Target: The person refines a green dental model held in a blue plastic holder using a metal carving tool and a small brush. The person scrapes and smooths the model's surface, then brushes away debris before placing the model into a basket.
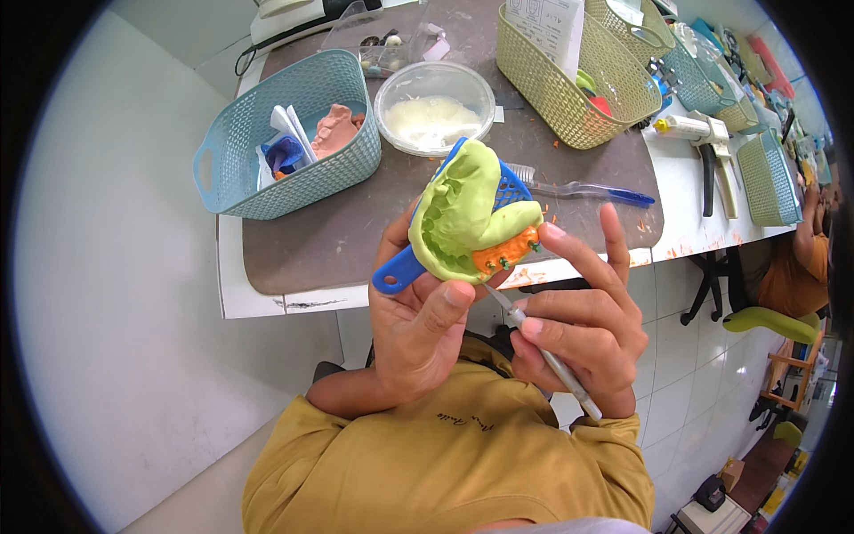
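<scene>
A dental impression (463, 200) of pale green material sits in a blue perforated tray (398, 270), raised above the table's front edge. My left hand (422, 325) is closed round the tray from below, thumb near the blue handle. Orange material (506, 252) with several small dark green pieces fills one end of the impression. Between the thumb and fingers of my right hand (583, 329) is a scalpel-like knife (560, 369) with a silver handle, its blade tip close to the impression's lower edge. My right index fingertip is at the orange part.
A blue basket (294, 191) with a pink dental model (335, 131) stands left. Behind the impression is a clear tub (434, 111) of whitish material. A toothbrush (587, 190), a yellow-green basket (569, 89) and a dispensing gun (707, 147) lie right. Another person (792, 276) sits far right.
</scene>
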The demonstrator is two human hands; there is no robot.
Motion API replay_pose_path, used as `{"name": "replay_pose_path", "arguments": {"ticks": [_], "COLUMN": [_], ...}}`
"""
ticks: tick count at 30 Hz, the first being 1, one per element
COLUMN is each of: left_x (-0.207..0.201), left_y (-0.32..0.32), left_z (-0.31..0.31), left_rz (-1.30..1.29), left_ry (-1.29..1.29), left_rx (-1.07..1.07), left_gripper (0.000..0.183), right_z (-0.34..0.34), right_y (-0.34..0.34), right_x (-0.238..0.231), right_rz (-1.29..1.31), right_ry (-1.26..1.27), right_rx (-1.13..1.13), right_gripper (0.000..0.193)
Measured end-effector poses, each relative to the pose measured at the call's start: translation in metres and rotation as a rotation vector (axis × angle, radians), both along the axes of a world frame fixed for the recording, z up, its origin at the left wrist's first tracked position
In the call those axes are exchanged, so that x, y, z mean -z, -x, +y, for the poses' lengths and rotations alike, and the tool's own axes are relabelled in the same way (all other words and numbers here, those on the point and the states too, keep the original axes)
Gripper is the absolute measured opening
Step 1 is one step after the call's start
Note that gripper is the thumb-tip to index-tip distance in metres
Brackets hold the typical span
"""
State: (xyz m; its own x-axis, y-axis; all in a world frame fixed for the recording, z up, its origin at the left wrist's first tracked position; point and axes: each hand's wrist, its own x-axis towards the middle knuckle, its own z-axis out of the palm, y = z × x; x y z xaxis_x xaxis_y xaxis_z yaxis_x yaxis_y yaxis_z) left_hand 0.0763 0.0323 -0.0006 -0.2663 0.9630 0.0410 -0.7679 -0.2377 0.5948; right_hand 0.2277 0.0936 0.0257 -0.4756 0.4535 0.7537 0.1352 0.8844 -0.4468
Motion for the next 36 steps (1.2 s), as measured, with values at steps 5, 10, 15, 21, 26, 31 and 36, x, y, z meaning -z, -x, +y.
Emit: {"name": "replay_pose_path", "arguments": {"ticks": [5, 10, 15, 21, 26, 31, 36], "left_x": [-0.0001, -0.001, -0.0029, -0.0021, -0.0041, -0.003, -0.0016], "left_y": [-0.0001, -0.0007, -0.0017, -0.0017, -0.0028, -0.0029, -0.003], "left_z": [-0.0004, -0.0001, -0.0001, 0.0, -0.0001, -0.0001, -0.0002], "left_rz": [-0.011, -0.011, -0.013, -0.023, -0.022, -0.022, -0.011], "left_ry": [0.012, 0.005, 0.003, 0.001, 0.008, 0.011, 0.005], "left_rx": [0.009, 0.008, 0.002, 0.026, 0.03, 0.038, 0.027], "left_gripper": [0.067, 0.067, 0.067, 0.064, 0.062, 0.062, 0.062], "right_z": [-0.0015, -0.0014, -0.0021, -0.0021, -0.0021, -0.0019, -0.0038], "right_y": [0.0002, 0.0009, -0.0015, -0.0018, -0.0019, -0.0045, -0.0061], "right_x": [0.0016, 0.0033, 0.0014, 0.0033, 0.0041, 0.004, -0.0013], "right_rz": [-0.006, 0.021, -0.031, -0.053, -0.053, -0.066, -0.085], "right_ry": [-0.012, -0.019, -0.045, -0.122, -0.14, -0.113, -0.087], "right_rx": [0.028, 0.025, 0.031, 0.062, 0.08, 0.081, 0.065], "right_gripper": [0.017, 0.018, 0.022, 0.022, 0.022, 0.022, 0.024]}}
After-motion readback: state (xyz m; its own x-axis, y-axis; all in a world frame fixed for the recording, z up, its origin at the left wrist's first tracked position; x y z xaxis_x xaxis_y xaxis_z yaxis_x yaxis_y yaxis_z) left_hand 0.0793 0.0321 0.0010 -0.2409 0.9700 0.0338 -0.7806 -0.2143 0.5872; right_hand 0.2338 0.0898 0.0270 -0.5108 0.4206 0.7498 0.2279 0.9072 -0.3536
